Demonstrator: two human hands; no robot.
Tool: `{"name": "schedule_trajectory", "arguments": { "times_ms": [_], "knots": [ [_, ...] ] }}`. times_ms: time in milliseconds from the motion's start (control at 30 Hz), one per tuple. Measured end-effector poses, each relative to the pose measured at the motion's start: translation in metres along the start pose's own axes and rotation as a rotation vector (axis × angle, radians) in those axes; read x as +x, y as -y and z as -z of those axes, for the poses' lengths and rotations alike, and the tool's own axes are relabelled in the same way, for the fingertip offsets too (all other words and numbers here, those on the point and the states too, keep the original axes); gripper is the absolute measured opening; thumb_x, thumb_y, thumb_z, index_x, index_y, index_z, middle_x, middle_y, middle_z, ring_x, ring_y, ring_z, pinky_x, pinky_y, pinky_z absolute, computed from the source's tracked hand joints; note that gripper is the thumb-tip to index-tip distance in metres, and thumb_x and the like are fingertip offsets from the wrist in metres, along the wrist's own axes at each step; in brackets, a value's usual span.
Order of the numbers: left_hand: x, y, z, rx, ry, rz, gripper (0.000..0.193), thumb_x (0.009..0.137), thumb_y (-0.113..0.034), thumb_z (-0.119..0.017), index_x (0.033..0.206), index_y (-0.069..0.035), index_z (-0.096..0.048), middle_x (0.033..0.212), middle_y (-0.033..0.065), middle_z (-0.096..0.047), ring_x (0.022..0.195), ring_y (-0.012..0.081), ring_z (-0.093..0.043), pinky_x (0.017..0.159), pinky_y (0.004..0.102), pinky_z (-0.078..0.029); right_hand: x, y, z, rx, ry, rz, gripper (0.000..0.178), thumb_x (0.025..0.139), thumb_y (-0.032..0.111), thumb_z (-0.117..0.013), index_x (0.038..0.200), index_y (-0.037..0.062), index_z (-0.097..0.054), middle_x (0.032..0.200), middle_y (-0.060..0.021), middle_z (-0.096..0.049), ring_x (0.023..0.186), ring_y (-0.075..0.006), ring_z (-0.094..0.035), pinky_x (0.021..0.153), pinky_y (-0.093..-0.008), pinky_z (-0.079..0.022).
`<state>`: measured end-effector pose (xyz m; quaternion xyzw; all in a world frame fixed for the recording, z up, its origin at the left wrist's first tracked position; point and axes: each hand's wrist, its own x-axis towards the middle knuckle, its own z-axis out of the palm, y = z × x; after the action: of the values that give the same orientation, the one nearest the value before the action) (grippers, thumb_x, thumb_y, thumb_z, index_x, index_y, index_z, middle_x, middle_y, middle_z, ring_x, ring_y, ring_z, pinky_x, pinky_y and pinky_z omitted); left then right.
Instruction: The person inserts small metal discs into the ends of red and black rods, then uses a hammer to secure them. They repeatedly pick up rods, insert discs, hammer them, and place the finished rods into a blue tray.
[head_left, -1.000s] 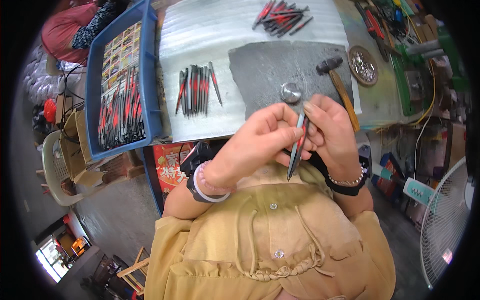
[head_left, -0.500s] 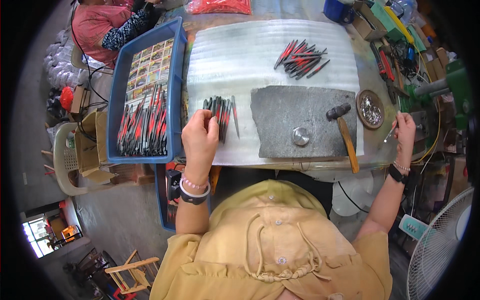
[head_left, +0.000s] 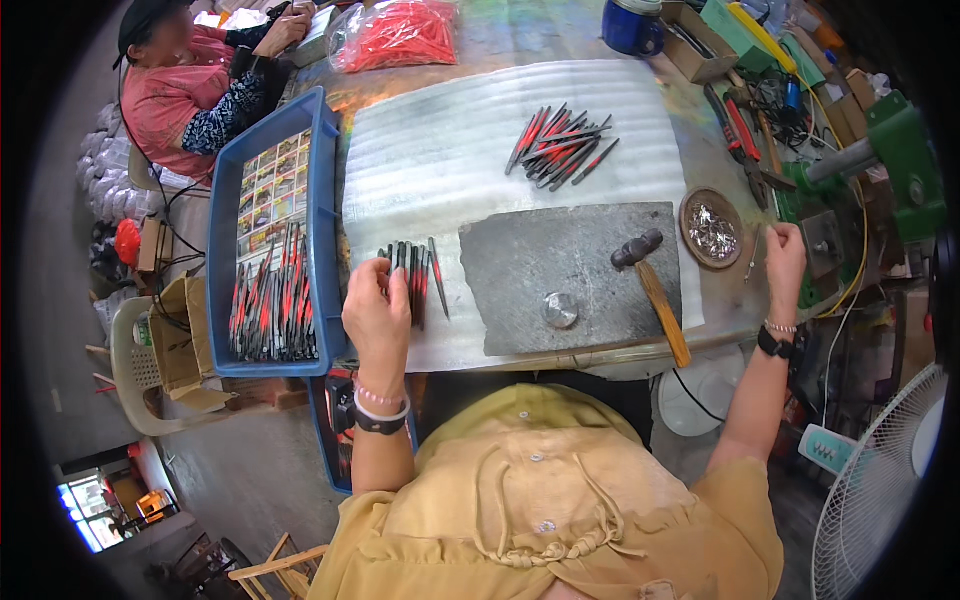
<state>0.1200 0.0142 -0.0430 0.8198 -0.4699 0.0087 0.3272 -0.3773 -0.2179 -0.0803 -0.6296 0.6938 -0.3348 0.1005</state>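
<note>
At the near left of the white foam sheet (head_left: 400,170), my left hand (head_left: 378,310) is closed with curled fingers beside a row of slim black-and-red pointed sticks (head_left: 416,285); its fingertips hide what they grip, if anything. One stick lies slightly apart at the row's right end. Off to the right, past a round bowl of small shiny metal parts (head_left: 712,236), my right hand (head_left: 785,262) pinches what looks like a thin, shiny metal piece (head_left: 752,264). Between my hands is a grey stone slab (head_left: 530,260) carrying a wooden-handled hammer (head_left: 660,310) and a round metal disc (head_left: 560,310).
A blue tray (head_left: 328,200) of similar sticks stands left. More sticks (head_left: 562,147) are heaped at the sheet's far side. Pliers (head_left: 742,130) and a green machine (head_left: 895,160) are right. A co-worker (head_left: 180,100) sits far left near a bag of red parts (head_left: 405,38). A fan (head_left: 880,490) stands near right.
The view has shifted, so the table appears lower and farther left, and more of the co-worker shows. My hands stay near the stick row and the bowl; the left fingers look slightly loosened.
</note>
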Motion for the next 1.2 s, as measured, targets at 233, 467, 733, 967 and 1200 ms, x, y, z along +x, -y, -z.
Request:
{"name": "schedule_trajectory", "arguments": {
  "times_ms": [233,467,733,967,1200],
  "knots": [
    [-0.009,0.018,0.016,0.028,-0.023,0.037,0.028,0.084,-0.009,-0.065,0.109,0.001,-0.060,0.103,0.0148,-0.061,0.091,0.0271,-0.059,0.081,0.0346,-0.047,-0.050,0.054,0.034,0.461,0.136,-0.180,0.013,0.093,0.012,-0.058,0.102,0.0022,-0.058,0.077,0.0012,-0.055,0.055,-0.0013,-0.043,0.046,-0.0169,-0.033],
    [-0.016,0.012,0.002,0.096,0.168,0.077,0.044,0.083,-0.016,-0.067,0.122,0.000,-0.051,0.113,0.0217,-0.060,0.099,0.0395,-0.057,0.086,0.0441,-0.046,-0.098,0.106,0.045,0.495,0.298,-0.094,0.011,0.093,0.009,-0.058,0.101,0.0013,-0.057,0.081,0.0026,-0.053,0.060,-0.0002,-0.042,0.050,-0.0164,-0.033],
    [-0.021,-0.004,-0.025,0.297,0.086,-0.105,0.077,0.080,-0.030,-0.073,0.138,0.001,-0.034,0.122,0.0324,-0.049,0.105,0.0444,-0.050,0.090,0.0471,-0.043,-0.127,0.153,0.043,0.566,0.387,-0.002,0.010,0.091,0.004,-0.058,0.100,-0.0005,-0.056,0.081,0.0037,-0.051,0.063,-0.0007,-0.039,0.055,-0.0168,-0.031],
    [-0.014,-0.001,-0.032,0.367,0.139,-0.069,0.065,0.083,-0.016,-0.065,0.137,0.003,-0.034,0.119,0.0332,-0.048,0.101,0.0432,-0.049,0.088,0.0474,-0.045,-0.146,0.181,0.050,0.622,0.476,0.012,0.013,0.089,0.003,-0.060,0.102,-0.0010,-0.058,0.082,0.0019,-0.055,0.061,-0.0007,-0.045,0.054,-0.0175,-0.035],
    [-0.002,-0.002,-0.044,0.570,0.217,-0.047,0.057,0.082,-0.003,-0.055,0.135,0.004,-0.034,0.102,0.0243,-0.050,0.097,0.0385,-0.050,0.079,0.0468,-0.047,-0.184,0.229,0.031,0.568,0.814,0.320,0.010,0.086,0.006,-0.062,0.094,-0.0005,-0.060,0.082,-0.0115,-0.060,0.061,-0.0170,-0.059,0.055,-0.0285,-0.046]
  ]
}}
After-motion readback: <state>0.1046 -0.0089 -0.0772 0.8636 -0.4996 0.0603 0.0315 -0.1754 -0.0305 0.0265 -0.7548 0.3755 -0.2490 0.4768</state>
